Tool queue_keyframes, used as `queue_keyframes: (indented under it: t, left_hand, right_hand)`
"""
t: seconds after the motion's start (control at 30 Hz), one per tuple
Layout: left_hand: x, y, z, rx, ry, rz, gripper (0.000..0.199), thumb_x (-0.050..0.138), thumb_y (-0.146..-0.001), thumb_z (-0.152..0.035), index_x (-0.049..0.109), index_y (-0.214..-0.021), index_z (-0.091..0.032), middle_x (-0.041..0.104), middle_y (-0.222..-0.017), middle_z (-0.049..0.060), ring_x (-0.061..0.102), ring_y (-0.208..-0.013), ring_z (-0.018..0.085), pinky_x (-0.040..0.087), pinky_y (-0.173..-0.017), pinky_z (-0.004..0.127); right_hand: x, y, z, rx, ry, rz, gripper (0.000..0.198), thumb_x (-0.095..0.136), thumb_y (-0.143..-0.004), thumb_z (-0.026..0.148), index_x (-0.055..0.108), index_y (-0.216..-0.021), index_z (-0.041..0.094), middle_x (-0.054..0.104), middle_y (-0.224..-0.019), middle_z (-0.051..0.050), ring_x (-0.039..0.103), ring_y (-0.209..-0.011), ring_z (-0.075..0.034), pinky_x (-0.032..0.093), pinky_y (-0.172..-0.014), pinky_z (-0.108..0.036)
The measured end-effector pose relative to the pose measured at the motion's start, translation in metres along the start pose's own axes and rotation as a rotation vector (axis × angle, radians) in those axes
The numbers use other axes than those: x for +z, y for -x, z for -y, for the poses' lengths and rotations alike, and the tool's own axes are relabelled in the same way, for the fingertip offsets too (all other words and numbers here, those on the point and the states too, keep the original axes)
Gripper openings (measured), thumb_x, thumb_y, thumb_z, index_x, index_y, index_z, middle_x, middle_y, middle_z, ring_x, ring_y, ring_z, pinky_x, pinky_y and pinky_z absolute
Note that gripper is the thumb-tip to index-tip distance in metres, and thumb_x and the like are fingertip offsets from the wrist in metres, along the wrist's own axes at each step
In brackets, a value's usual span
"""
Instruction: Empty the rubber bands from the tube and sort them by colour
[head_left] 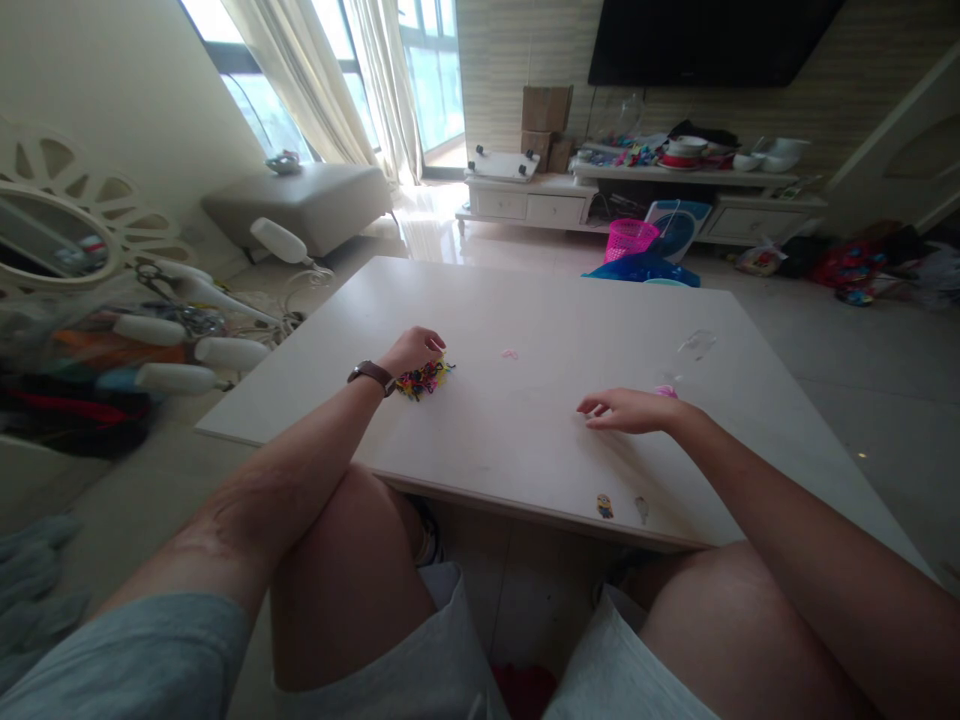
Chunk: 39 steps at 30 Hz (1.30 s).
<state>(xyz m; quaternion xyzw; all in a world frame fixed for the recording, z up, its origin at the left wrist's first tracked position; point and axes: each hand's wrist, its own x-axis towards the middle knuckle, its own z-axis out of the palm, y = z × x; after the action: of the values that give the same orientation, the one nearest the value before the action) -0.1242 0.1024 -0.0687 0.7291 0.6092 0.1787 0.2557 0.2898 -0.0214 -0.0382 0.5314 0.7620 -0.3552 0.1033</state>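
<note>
A pile of small multicoloured bands or ties [424, 380] lies on the white table [480, 420]. My left hand [415, 348], with a dark watch at the wrist, is over the pile's far edge. Its fingers are curled together, and whatever they pinch is too small to make out. Farther right, my right hand [626, 410] hovers low over the tabletop, fingers loosely bent and apart, with nothing visible in them. Just behind its wrist is a pink item [666, 391], partly hidden. A small pale pink piece [509, 353] rests between the hands.
Near the front edge lie a yellow-and-blue cartoon figure piece [604, 506] and a pale flat piece [641, 509]. A clear plastic packet [697, 345] is at the right. Beyond the table stand a pink basket [628, 240] and a blue object [645, 268]. White lamp-like arms [232, 352] flank the left.
</note>
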Motion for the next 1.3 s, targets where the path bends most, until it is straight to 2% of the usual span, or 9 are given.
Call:
queue_keyframes:
  t: [0.57,0.73,0.87,1.0,1.1,1.2,1.3]
  left_hand:
    - [0.007,-0.003,-0.001,0.041,0.083,0.013,0.025,0.077,-0.067,-0.027,0.076,-0.089,-0.014,0.076,-0.08,0.006,0.067,-0.067,0.016,0.052,-0.063,0.026]
    - [0.028,-0.004,-0.011,0.053,0.166,0.11,0.02,0.077,-0.069,-0.021,0.074,-0.088,-0.014,0.076,-0.078,0.006,0.068,-0.064,0.016,0.053,-0.061,0.026]
    - [0.051,-0.008,-0.024,0.111,0.169,0.15,0.019,0.076,-0.065,-0.011,0.074,-0.083,-0.014,0.075,-0.074,0.004,0.069,-0.067,0.016,0.053,-0.061,0.024]
    - [0.069,-0.012,-0.037,0.19,0.15,0.149,0.022,0.075,-0.063,-0.006,0.075,-0.083,-0.014,0.076,-0.077,0.004,0.07,-0.073,0.016,0.054,-0.068,0.026]
    - [0.079,-0.013,-0.044,0.239,0.141,0.101,0.02,0.074,-0.066,-0.007,0.075,-0.085,-0.013,0.077,-0.08,0.005,0.071,-0.076,0.018,0.055,-0.072,0.027]
    - [0.088,-0.012,-0.046,0.282,0.137,0.044,0.02,0.072,-0.07,-0.009,0.076,-0.089,-0.013,0.078,-0.085,0.007,0.072,-0.079,0.019,0.055,-0.075,0.028]
    - [0.093,-0.012,-0.045,0.315,0.096,0.051,0.021,0.072,-0.07,-0.009,0.077,-0.089,-0.013,0.078,-0.088,0.007,0.072,-0.082,0.019,0.055,-0.08,0.03]
  right_hand:
    - [0.001,-0.002,-0.002,-0.003,-0.001,0.002,0.048,0.062,-0.087,0.042,0.068,-0.13,0.021,0.072,-0.129,-0.013,0.069,-0.117,-0.028,0.054,-0.099,-0.036]
    - [0.001,-0.003,-0.004,-0.004,-0.01,-0.005,0.049,0.063,-0.086,0.044,0.068,-0.129,0.02,0.072,-0.128,-0.013,0.069,-0.116,-0.029,0.054,-0.098,-0.037]
    - [0.001,-0.003,-0.004,0.003,0.004,-0.002,0.049,0.062,-0.086,0.043,0.068,-0.129,0.02,0.072,-0.128,-0.013,0.069,-0.116,-0.029,0.053,-0.099,-0.036]
    - [0.002,-0.003,-0.004,0.006,0.013,0.005,0.049,0.06,-0.087,0.043,0.068,-0.129,0.019,0.072,-0.128,-0.013,0.068,-0.116,-0.029,0.053,-0.1,-0.037]
    - [0.002,-0.003,-0.004,0.007,0.011,0.005,0.049,0.06,-0.087,0.042,0.067,-0.13,0.018,0.072,-0.128,-0.014,0.068,-0.116,-0.029,0.053,-0.101,-0.037]
    - [0.003,-0.004,-0.005,0.006,0.006,0.001,0.05,0.061,-0.086,0.043,0.068,-0.129,0.018,0.072,-0.128,-0.013,0.068,-0.117,-0.029,0.053,-0.1,-0.037]
    - [0.003,-0.004,-0.006,-0.003,0.003,-0.005,0.049,0.062,-0.086,0.044,0.069,-0.128,0.02,0.073,-0.127,-0.013,0.068,-0.116,-0.029,0.053,-0.1,-0.037]
